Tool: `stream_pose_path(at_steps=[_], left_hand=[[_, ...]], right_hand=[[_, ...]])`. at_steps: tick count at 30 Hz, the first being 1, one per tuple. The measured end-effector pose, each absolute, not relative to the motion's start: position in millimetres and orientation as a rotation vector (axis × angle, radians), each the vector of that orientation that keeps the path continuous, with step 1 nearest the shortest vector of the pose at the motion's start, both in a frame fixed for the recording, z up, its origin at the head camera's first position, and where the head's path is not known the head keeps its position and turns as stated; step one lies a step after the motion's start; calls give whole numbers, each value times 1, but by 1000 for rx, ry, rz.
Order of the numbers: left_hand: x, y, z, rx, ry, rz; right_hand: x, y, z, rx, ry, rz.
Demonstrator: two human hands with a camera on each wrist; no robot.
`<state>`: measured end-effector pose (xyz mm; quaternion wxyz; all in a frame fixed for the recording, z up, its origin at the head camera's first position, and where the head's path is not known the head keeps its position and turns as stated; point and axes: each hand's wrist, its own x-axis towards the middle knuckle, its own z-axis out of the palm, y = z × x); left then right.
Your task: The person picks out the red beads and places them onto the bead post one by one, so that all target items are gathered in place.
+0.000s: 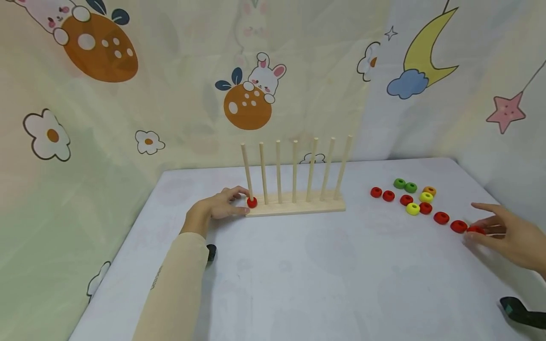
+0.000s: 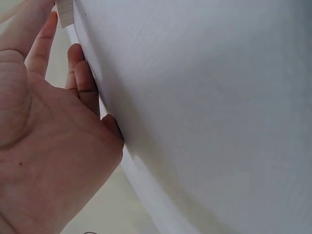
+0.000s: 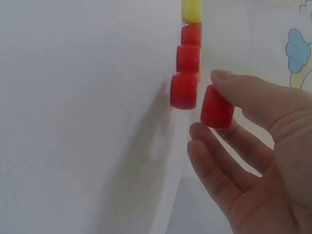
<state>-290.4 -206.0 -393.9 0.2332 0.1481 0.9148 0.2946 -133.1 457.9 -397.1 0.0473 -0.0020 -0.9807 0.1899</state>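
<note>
A wooden peg stand with a row of several upright pegs is at the table's far side. One red bead sits at the foot of its leftmost peg. My left hand grips the stand's left end, thumb at the front corner and index finger by the peg. In the left wrist view, a corner of the stand shows beyond the fingers. At the right, my right hand pinches another red bead between thumb and fingers, beside the nearest red bead of the row.
Several loose beads lie on the right of the white table: red, yellow, green and orange. A patterned cloth hangs behind. Dark straps, one at each wrist, show near the table.
</note>
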Motion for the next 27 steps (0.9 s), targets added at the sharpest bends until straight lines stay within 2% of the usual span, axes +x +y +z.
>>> stream_pose_path(at_steps=[12,27], left_hand=[[-292,-205,-395,421,2514,784],[-293,-207,-394,402,2491,807]], right_hand=[[-130,438,-386,4,-2937,590],[-148,419,-377,40,-2947,612]])
